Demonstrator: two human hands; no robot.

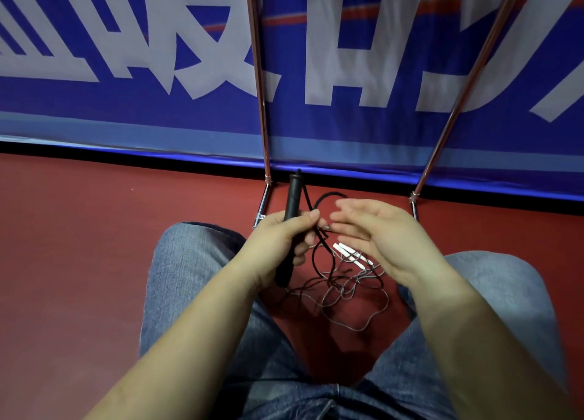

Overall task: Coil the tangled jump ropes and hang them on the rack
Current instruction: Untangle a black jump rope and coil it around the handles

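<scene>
My left hand [282, 236] grips the black handles [292, 198] of a black jump rope, held upright; a second handle end sticks out below my palm. The black cord [319, 252] loops from the top of the handle down into a tangle on the floor. My right hand [376, 230] is beside it, fingers straight and blurred, holding nothing. A thin grey-white rope [354, 296] lies tangled with the black cord between my knees, its white handles [350, 255] just under my right hand. The rack's metal legs [262, 109] rise behind.
I am crouched on a red floor [79, 245], my jeans-clad knees either side of the tangle. A blue banner with large white characters [158, 71] hangs close behind the rack. The rack's second chrome leg [467, 81] slants up at the right.
</scene>
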